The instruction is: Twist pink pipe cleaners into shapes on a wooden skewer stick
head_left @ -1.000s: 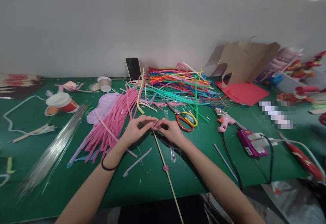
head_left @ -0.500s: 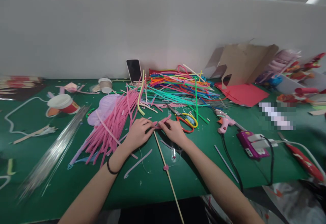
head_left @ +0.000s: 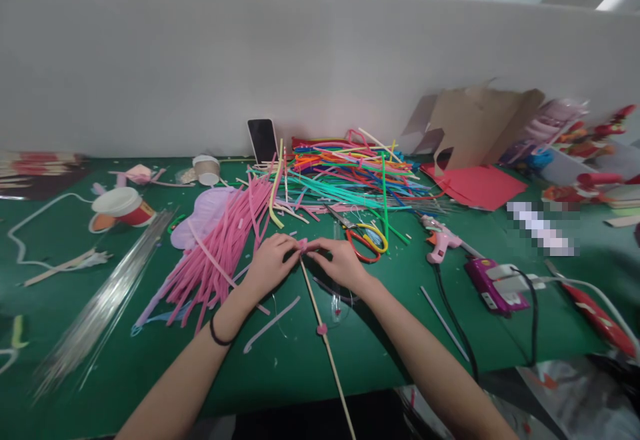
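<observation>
My left hand (head_left: 273, 260) is closed, pinching a small pink pipe cleaner piece (head_left: 303, 245) at the top end of a thin wooden stick (head_left: 314, 300). Thumb and forefinger of my right hand (head_left: 341, 264) close on the same pink piece from the other side. The stick slants down toward my lap, and a small pink knot (head_left: 322, 329) is wound around it partway along. Just beyond my right hand lie scissors (head_left: 367, 241) with red and yellow handles. A thick bunch of pink pipe cleaners (head_left: 225, 247) is spread to the left of my left hand.
Coloured pipe cleaners (head_left: 345, 173) are heaped at the back, near a propped phone (head_left: 263, 140). A pink glue gun (head_left: 441, 240) and purple power strip (head_left: 493, 287) sit right. Metal wires (head_left: 110, 293) and a paper cup (head_left: 131, 205) lie left.
The pink strip end that stuck up at my right fingers now lies bunched at the stick's tip. My right fingers have shifted slightly left, closer to my left hand.
</observation>
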A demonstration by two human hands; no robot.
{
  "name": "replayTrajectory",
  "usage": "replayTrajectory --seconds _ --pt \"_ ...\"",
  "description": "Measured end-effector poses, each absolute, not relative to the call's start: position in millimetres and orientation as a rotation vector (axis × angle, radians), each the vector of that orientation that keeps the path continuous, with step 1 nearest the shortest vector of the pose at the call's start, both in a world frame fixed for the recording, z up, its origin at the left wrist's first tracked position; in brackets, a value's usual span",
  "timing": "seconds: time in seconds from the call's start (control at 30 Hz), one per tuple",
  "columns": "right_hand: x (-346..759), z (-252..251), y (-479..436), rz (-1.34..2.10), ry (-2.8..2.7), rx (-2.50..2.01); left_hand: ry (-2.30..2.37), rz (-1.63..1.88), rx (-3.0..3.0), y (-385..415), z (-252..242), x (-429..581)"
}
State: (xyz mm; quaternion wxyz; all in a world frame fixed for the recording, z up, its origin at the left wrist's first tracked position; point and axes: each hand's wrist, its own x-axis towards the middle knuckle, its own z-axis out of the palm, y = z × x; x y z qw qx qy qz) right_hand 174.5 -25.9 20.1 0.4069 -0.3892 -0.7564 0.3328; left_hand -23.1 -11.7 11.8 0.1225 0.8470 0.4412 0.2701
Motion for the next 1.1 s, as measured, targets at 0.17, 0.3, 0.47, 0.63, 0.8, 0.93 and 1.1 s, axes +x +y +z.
replayTrajectory --seconds 0.17,0.3,0.47,0.63,0.8,0.93,1.1 --pt "174.3 12.3 -23.8 0.861 -1.853 -1.003 1.189 0.854 2.363 -11.5 20.7 -23.8" --pt "177.3 8.3 -22.2 0.697 -1.97 -1.105 1.146 0.917 2.256 -14.3 30.6 -24.4" --pt "175.6 8.8 -24.2 0.173 -2.186 -1.214 1.054 0.918 2.201 -15.3 33.0 -27.3" --pt "169.7 8.8 -24.2 -0.059 -2.275 -1.225 1.014 0.881 2.2 -16.0 28.1 -21.9" --pt "166.3 5.1 -21.7 -0.045 -2.304 -1.194 1.004 0.944 2.147 -17.5 30.6 -19.8" --pt "167.8 7.5 -20.6 -0.028 -2.271 -1.202 1.043 1.001 2.138 -17.2 36.0 -23.9" --pt "168.6 13.0 -22.0 0.021 -2.229 -1.179 1.149 0.849 2.479 -13.9 28.7 -24.1"
